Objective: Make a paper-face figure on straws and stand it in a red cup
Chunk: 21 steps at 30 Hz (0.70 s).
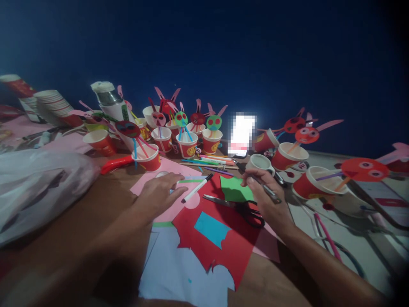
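Note:
My right hand (268, 198) holds a dark pen (270, 192) between thumb and fingers, above the right side of a green paper piece (234, 189). My left hand (161, 192) rests palm down on pink paper (159, 168), its fingers apart. Between my hands lie a white marker with a black cap (197, 188) and open black-handled scissors (246, 208). Beneath the scissors is a cut red sheet (223, 238), with a blue piece (211, 228) on it. A pale blue sheet (183, 270) with cut edges lies nearest me.
Red paper cups with paper animal faces on straws, such as this one (188, 145), stand along the back. A white mug (260, 164) and a lit phone (242, 134) are near the pens. At left are a plastic bag (44, 183) and a flask (110, 100).

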Each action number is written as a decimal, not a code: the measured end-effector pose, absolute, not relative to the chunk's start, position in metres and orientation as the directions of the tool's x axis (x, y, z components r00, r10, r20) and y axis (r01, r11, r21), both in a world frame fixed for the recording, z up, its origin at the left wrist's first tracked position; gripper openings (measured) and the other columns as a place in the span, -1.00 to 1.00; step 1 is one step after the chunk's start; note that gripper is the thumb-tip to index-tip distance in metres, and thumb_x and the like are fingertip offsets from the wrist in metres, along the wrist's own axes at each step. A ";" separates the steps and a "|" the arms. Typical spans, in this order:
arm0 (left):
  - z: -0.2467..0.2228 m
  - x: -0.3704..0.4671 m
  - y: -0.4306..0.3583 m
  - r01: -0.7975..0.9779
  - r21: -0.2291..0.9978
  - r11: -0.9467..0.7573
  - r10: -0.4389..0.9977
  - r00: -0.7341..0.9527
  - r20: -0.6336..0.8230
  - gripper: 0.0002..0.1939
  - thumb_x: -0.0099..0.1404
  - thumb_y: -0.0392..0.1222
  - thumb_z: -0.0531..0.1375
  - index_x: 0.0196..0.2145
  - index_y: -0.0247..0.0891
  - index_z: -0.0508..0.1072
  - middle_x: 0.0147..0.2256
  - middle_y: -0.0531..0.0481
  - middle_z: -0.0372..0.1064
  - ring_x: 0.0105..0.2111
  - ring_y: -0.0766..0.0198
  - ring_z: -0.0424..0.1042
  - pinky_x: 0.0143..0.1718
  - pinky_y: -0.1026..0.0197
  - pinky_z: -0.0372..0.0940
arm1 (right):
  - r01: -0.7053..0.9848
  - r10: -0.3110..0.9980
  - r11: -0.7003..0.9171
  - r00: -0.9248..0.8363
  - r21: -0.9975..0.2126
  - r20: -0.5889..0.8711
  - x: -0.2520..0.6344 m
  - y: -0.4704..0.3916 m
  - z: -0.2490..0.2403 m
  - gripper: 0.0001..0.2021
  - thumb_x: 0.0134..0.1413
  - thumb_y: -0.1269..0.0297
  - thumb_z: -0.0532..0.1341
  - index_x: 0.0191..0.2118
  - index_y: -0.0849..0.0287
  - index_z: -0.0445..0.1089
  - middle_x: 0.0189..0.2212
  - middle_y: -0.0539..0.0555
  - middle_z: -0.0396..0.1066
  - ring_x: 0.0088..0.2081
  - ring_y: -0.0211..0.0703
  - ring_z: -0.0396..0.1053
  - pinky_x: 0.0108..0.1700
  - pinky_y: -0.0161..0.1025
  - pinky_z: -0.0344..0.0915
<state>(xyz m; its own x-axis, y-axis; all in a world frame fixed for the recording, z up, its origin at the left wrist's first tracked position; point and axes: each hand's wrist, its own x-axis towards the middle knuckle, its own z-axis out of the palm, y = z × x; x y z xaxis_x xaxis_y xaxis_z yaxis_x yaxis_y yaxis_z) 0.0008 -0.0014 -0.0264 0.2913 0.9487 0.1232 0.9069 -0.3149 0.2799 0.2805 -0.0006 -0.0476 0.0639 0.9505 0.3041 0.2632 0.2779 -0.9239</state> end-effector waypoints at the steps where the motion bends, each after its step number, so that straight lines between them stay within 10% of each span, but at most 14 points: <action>1: -0.025 0.007 -0.001 0.886 0.281 -0.370 0.929 0.348 0.126 -0.70 0.31 -0.06 0.05 -0.14 -0.23 0.46 -0.25 -0.10 0.46 -0.24 0.13 0.42 -0.22 0.18 0.21 | 0.184 0.953 0.264 0.105 -0.947 0.285 0.282 0.003 -0.048 -0.83 0.13 0.22 0.17 -0.16 0.11 0.36 -0.37 0.03 0.40 -0.36 -0.19 0.38 -0.31 -0.24 0.33; 9: -0.020 0.065 0.009 0.738 0.251 -0.627 0.773 0.630 0.076 -0.78 0.30 -0.31 0.01 -0.35 -0.26 0.45 -0.27 -0.06 0.44 -0.23 0.19 0.40 -0.24 0.22 0.25 | -0.255 0.940 0.303 0.238 -0.918 0.244 0.295 0.019 -0.038 -0.88 0.06 0.30 0.23 -0.24 0.15 0.38 -0.46 -0.02 0.40 -0.45 -0.31 0.35 -0.39 -0.33 0.29; 21: -0.041 0.070 0.085 0.882 0.200 -0.426 0.905 0.418 0.086 -0.79 0.33 -0.17 0.11 -0.15 -0.31 0.41 -0.16 -0.08 0.41 -0.19 0.19 0.42 -0.16 0.02 0.34 | -0.189 0.891 0.440 0.216 -0.878 0.400 0.290 0.008 -0.025 -0.92 0.14 0.29 0.18 -0.30 0.17 0.37 -0.52 -0.03 0.35 -0.51 -0.31 0.31 -0.46 -0.32 0.24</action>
<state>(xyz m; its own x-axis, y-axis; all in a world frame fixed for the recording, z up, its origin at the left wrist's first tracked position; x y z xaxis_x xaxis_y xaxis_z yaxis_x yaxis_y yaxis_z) 0.0701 0.0849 -0.0405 0.4176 0.9045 0.0863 0.8821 -0.4264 0.2002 0.2899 0.0082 -0.0252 0.2160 0.8906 0.4002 -0.1894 0.4403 -0.8776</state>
